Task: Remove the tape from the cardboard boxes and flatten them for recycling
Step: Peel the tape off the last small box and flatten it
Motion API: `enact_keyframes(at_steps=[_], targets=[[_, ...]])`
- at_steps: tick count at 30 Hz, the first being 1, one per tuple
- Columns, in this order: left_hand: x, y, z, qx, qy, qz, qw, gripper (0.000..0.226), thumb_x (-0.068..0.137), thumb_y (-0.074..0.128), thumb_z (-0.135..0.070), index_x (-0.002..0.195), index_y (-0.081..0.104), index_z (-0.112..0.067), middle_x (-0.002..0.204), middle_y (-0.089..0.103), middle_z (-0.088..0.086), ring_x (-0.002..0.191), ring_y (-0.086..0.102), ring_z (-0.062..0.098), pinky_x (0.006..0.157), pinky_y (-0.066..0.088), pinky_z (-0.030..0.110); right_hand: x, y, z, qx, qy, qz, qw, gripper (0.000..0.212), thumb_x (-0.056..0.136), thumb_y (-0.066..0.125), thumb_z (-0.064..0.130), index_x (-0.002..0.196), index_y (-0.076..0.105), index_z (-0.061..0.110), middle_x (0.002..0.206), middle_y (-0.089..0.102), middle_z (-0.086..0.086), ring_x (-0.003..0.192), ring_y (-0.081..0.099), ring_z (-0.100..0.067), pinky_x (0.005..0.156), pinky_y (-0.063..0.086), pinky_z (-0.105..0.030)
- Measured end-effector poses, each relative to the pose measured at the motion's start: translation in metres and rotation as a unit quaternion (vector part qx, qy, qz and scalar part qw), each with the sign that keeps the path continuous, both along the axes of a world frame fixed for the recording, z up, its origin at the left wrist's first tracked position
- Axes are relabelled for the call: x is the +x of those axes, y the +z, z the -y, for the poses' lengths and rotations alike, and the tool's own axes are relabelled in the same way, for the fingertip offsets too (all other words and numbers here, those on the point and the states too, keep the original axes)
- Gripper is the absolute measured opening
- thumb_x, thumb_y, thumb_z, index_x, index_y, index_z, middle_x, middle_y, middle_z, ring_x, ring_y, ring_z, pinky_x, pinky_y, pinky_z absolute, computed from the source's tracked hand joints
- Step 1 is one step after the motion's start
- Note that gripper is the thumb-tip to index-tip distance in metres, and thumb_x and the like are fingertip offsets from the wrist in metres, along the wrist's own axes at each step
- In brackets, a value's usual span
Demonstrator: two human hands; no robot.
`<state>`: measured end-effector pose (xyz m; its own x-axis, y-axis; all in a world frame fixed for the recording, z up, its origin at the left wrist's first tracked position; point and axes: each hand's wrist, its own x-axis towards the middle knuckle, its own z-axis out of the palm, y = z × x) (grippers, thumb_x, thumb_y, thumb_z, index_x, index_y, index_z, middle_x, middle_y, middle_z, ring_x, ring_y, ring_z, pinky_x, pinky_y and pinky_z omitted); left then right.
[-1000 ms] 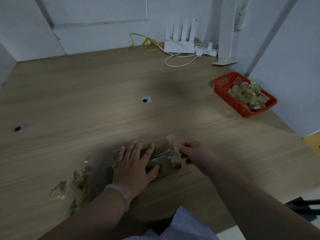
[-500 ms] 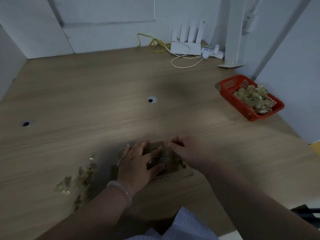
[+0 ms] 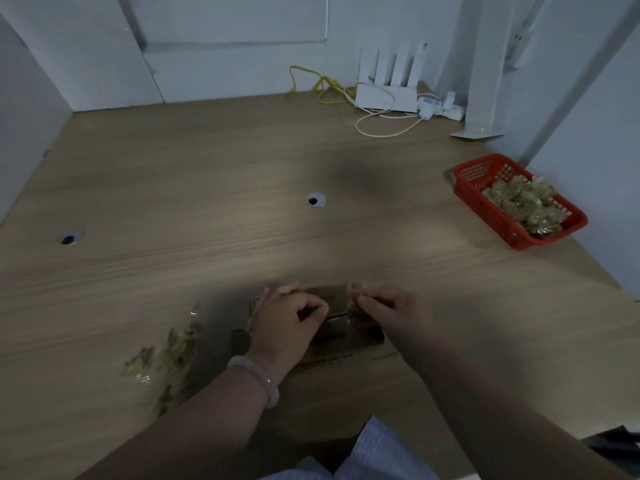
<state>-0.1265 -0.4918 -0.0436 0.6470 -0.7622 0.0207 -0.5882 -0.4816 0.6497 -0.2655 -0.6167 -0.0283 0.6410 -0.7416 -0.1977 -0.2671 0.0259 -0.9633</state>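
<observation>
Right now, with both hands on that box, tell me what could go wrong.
1. The right hand pinches a tape strip on the cardboard box; the thin strip could tear and leave a piece stuck.
2. Only the left hand holds the small box; a hard pull may slide or lift it.
3. Loose tape scraps lie on the table, far from the red basket; they could stick to an arm or the box.

Head cam, fwd-down over desk [image 3: 207, 161] (close, wide-angle)
</observation>
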Motion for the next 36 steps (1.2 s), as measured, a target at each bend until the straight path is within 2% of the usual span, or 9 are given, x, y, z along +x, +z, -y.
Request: enact_keyframes(at_steps=[4, 12, 17, 20, 27, 30, 32, 34, 36], targets=[[-0.001, 0.001, -0.001, 0.009, -0.021, -0.007, 1.0, 0.027, 0.073, 0.066, -0.062, 0.097, 0.068, -0.049, 0.098, 0.052, -0.032, 0.124, 0.034, -0.002, 0.114, 0.012, 0.036, 0.004, 0.005, -0.008, -0.088, 0.09, -0.023, 0.992, 0.038, 0.086, 0.067, 0.01, 0.073, 0.072, 0.045, 0.075, 0.071, 0.023, 0.074, 0.064, 0.007, 0.066, 0.045, -0.008], [-0.004, -0.001, 0.002, 0.011, -0.001, 0.02, 1.0, 0.016, 0.074, 0.069, -0.053, 0.088, 0.072, -0.047, 0.101, 0.066, -0.02, 0.125, 0.039, 0.005, 0.112, 0.017, 0.04, 0.004, 0.0, -0.016, -0.227, 0.134, -0.032, 0.964, 0.021, 0.081, 0.069, 0.003, 0.093, 0.078, 0.017, 0.09, 0.07, 0.013, 0.087, 0.063, 0.007, 0.081, 0.047, -0.012], [-0.003, -0.006, 0.004, 0.02, 0.003, 0.037, 0.999, 0.014, 0.073, 0.069, -0.053, 0.086, 0.071, -0.047, 0.103, 0.067, -0.019, 0.126, 0.037, 0.002, 0.112, 0.012, 0.034, 0.004, -0.001, -0.016, -0.329, 0.179, -0.018, 0.927, 0.024, 0.076, 0.066, 0.004, 0.095, 0.077, 0.012, 0.101, 0.074, -0.001, 0.095, 0.065, -0.008, 0.089, 0.048, -0.018], [-0.003, -0.009, 0.004, 0.036, -0.004, 0.05, 0.998, 0.016, 0.075, 0.067, -0.052, 0.089, 0.07, -0.044, 0.106, 0.065, -0.019, 0.127, 0.035, 0.002, 0.111, 0.011, 0.033, 0.004, 0.0, -0.017, -0.34, 0.176, -0.018, 0.924, 0.026, 0.074, 0.066, 0.002, 0.093, 0.078, 0.013, 0.099, 0.074, 0.0, 0.094, 0.062, -0.004, 0.088, 0.046, -0.012], [-0.003, -0.007, 0.005, 0.043, -0.014, 0.06, 0.997, 0.015, 0.08, 0.064, -0.048, 0.091, 0.07, -0.041, 0.105, 0.066, -0.019, 0.127, 0.035, 0.003, 0.111, 0.012, 0.036, 0.004, 0.001, -0.016, -0.344, 0.196, -0.036, 0.917, 0.026, 0.074, 0.066, 0.001, 0.094, 0.078, 0.013, 0.101, 0.071, -0.001, 0.094, 0.065, -0.011, 0.085, 0.049, -0.02], [-0.004, -0.006, 0.004, 0.038, -0.002, 0.05, 0.998, 0.013, 0.08, 0.066, -0.044, 0.09, 0.072, -0.037, 0.11, 0.063, -0.015, 0.126, 0.035, 0.003, 0.111, 0.013, 0.032, 0.001, -0.001, -0.01, -0.309, 0.06, -0.049, 0.948, 0.023, 0.071, 0.07, 0.002, 0.083, 0.078, 0.021, 0.095, 0.065, 0.007, 0.085, 0.062, -0.006, 0.076, 0.047, -0.013], [-0.005, -0.005, 0.003, 0.024, 0.008, 0.047, 0.999, 0.01, 0.081, 0.067, -0.039, 0.088, 0.072, -0.034, 0.109, 0.062, -0.012, 0.126, 0.036, 0.004, 0.112, 0.013, 0.032, -0.003, -0.001, 0.003, -0.3, -0.033, -0.059, 0.952, 0.028, 0.071, 0.071, 0.003, 0.079, 0.072, 0.031, 0.088, 0.061, 0.016, 0.077, 0.061, -0.002, 0.073, 0.052, -0.02], [-0.005, -0.005, 0.002, 0.016, 0.007, 0.048, 0.999, 0.008, 0.082, 0.066, -0.037, 0.087, 0.071, -0.035, 0.106, 0.063, -0.014, 0.125, 0.039, 0.004, 0.113, 0.013, 0.033, -0.007, -0.001, 0.012, -0.294, -0.018, -0.096, 0.951, 0.028, 0.075, 0.072, 0.013, 0.095, 0.07, 0.033, 0.094, 0.065, 0.015, 0.077, 0.063, -0.007, 0.077, 0.056, -0.033], [-0.005, -0.005, 0.002, 0.005, 0.002, 0.046, 0.999, 0.005, 0.083, 0.066, -0.037, 0.085, 0.07, -0.035, 0.101, 0.065, -0.016, 0.124, 0.042, 0.005, 0.112, 0.016, 0.035, -0.01, -0.005, 0.015, -0.289, 0.079, -0.163, 0.94, 0.046, 0.078, 0.074, 0.024, 0.122, 0.063, 0.026, 0.118, 0.064, 0.004, 0.101, 0.062, -0.017, 0.096, 0.049, -0.031]])
